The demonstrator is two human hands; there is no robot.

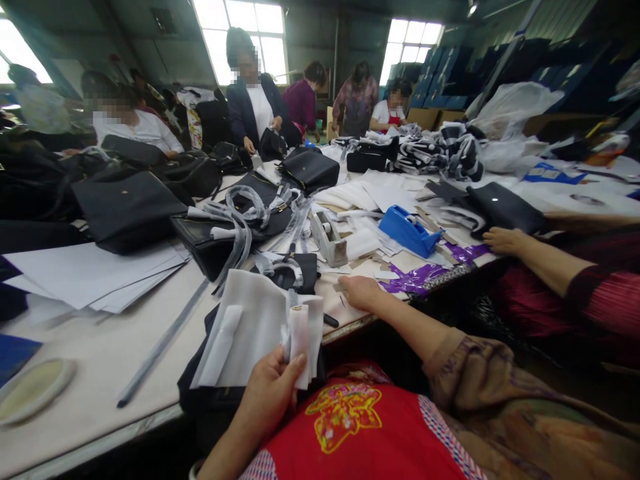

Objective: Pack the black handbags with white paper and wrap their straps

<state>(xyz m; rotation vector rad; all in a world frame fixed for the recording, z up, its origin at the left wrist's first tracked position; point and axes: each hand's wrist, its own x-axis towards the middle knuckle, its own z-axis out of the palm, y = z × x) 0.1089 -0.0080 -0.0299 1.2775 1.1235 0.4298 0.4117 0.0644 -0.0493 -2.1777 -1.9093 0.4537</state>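
Near the table's front edge, my left hand [277, 380] pinches a white foam-wrapped strap [299, 333] against white foam sheeting [250, 333]. Beneath the sheeting lies a black bag [195, 373], partly hidden and hanging over the edge. My right hand [361, 293] reaches out over the table, fingertips at a small piece of card [344, 283]; its fingers are close together and what they hold is too small to make out. A grey tape dispenser [327, 240] and a blue tape dispenser [410, 231] stand beyond it.
Black bags [130, 210] and white paper sheets [100, 273] lie at left, with a grey strip [163, 343] in front. A round dish [35, 390] sits at the front left. A co-worker's hand [505, 241] touches a black bag [507, 210] at right. Several people work behind.
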